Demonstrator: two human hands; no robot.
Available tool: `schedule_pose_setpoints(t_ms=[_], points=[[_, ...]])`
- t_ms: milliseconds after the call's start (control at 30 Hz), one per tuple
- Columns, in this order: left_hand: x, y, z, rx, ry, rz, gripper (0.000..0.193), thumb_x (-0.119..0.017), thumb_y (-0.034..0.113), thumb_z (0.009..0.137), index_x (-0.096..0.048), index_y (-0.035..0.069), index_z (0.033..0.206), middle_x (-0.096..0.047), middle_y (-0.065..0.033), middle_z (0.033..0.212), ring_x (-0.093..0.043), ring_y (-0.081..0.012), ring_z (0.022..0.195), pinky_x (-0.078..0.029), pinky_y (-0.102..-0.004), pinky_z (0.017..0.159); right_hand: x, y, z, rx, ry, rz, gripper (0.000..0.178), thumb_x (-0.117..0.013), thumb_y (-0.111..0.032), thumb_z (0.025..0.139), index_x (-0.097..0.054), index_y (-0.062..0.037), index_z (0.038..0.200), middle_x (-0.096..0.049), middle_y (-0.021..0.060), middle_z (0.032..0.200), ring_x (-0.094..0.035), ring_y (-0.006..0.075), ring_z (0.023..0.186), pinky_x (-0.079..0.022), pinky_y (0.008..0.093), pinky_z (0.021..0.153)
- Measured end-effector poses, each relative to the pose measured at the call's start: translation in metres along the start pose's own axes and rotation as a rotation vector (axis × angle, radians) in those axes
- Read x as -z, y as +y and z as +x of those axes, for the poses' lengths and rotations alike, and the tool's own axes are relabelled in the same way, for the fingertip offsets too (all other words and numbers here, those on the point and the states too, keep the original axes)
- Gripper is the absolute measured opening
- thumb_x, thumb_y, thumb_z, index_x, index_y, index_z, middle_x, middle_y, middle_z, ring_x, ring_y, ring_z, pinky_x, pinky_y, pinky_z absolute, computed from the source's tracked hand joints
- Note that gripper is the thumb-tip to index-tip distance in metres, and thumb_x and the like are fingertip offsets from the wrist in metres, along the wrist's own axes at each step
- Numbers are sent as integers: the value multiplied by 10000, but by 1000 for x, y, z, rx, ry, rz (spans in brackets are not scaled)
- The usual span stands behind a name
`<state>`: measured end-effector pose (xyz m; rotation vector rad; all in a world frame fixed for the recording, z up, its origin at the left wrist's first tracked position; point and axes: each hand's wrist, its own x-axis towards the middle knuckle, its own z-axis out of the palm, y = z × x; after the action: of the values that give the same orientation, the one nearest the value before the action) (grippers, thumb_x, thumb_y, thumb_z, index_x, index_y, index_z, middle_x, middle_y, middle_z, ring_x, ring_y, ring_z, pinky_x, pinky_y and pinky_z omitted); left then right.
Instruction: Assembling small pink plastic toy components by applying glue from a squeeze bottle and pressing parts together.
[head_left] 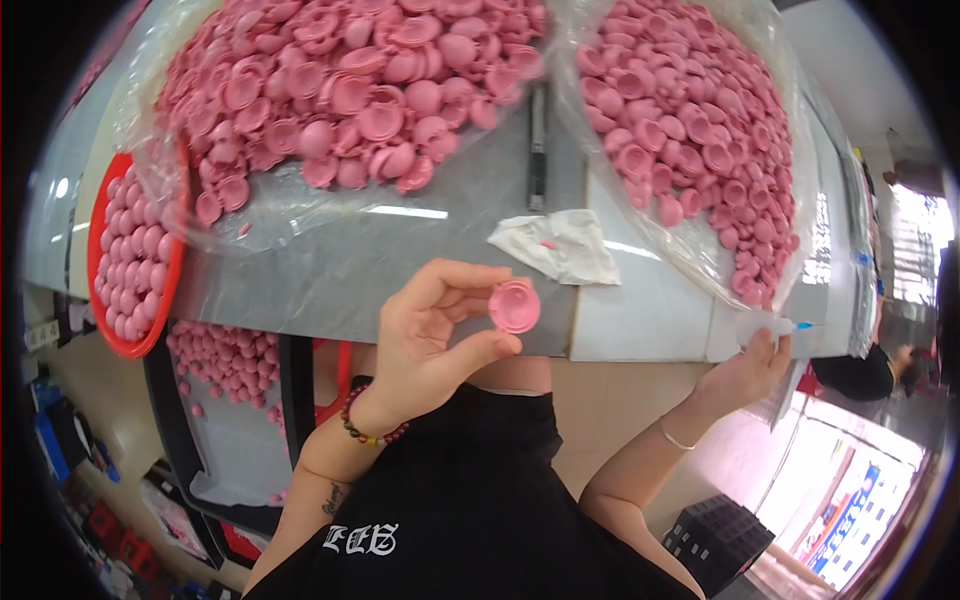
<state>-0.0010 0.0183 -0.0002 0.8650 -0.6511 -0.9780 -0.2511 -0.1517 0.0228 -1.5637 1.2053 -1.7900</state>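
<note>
Between thumb and fingertips, my left hand [420, 335] pinches a small pink cup-shaped piece [514, 307], its hollow side showing. This hand is held over the table's front edge. Off to the right, my right hand [748, 375] is closed around a whitish translucent squeeze bottle [758, 325] with a thin blue tip pointing right; fingers partly cover it. Past my left hand lies a crumpled white tissue [562, 247] with a pink scrap on it. A dark utility knife [538, 150] rests beyond the tissue.
Two plastic-lined heaps of pink pieces, a left heap [350, 90] and a right heap [690, 120], cover the table's far side. At far left stands a red basket [181, 230] of pink balls. Below the table edge, a dark-framed tray [235, 440] holds more. A black crate [722, 540] is at lower right.
</note>
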Motion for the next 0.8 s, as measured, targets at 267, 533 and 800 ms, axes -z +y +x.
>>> schedule_pose_setpoints(t_ms=[267,533,800], points=[[3,0,-4,14,2,75,449,-696,-69,714,-483,-60,1109,-580,-171,1096,-576,-216,1043,-456,-303,907,40,36,14,-1,89,-464,464,-689,-82,770,-447,25,1150,-529,97,1066,-508,176,921,-444,296,756],[3,-2,-3,-3,-8,92,441,-695,-56,720,-483,-55,1107,-581,-178,1100,-580,-214,1036,-458,-292,900,-22,3,29,264,-399,-888,342,-656,-106,753,-509,-10,1047,-538,108,937,-521,196,828,-432,323,675],[-1,0,-3,32,-5,93,433,-695,-53,723,-490,-53,1104,-583,-181,1097,-581,-211,1032,-461,-291,892,-20,13,37,151,-485,-964,216,-582,-86,804,-543,12,993,-552,79,778,-523,165,649,-437,289,577]])
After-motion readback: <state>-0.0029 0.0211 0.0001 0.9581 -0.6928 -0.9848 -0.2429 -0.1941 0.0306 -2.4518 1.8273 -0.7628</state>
